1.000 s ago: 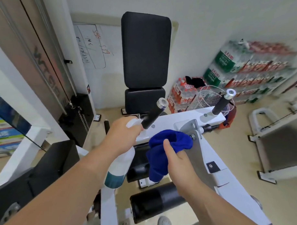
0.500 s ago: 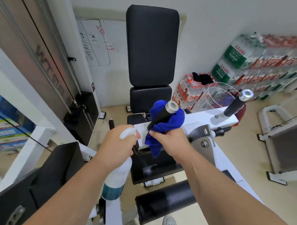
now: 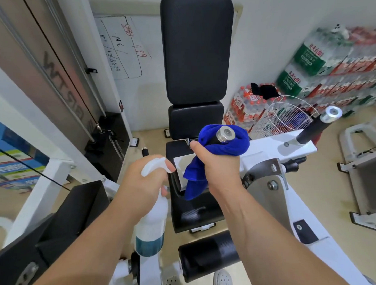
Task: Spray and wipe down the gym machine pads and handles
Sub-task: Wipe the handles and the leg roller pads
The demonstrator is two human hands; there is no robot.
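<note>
Seen from a head-worn camera looking down over two bare forearms reaching forward across a white-framed gym machine (image 3: 267,149).

Right hand (image 3: 219,167) raised at centre, wrist bent slightly up, fingers curled tight around a blue cloth (image 3: 223,143) bunched over the near handle (image 3: 225,134). Only the handle's silver end cap visible, poking out of the top of the cloth; grip underneath hidden. Loose tail of cloth hanging down to the left of the wrist, over the black seat pad (image 3: 193,204).

Left hand (image 3: 144,183) lower and to the left, closed around the neck of a white spray bottle (image 3: 151,222) with a teal band near its base. Bottle held roughly upright, nozzle aimed toward the cloth, index finger laid along the top of the spray head. Whether the trigger is pressed: cannot tell.

Second handle (image 3: 315,125), black grip with silver cap, bare, well apart to the right on the same white crossbar. Tall black back pad (image 3: 195,48) upright behind the hands, a smaller black pad just below it. Black roller pad (image 3: 208,256) low in view, between the forearms.

Background: whiteboard (image 3: 122,48) on the left wall, white wire basket (image 3: 284,118) and stacked cases of bottled water (image 3: 334,68) to the right.
</note>
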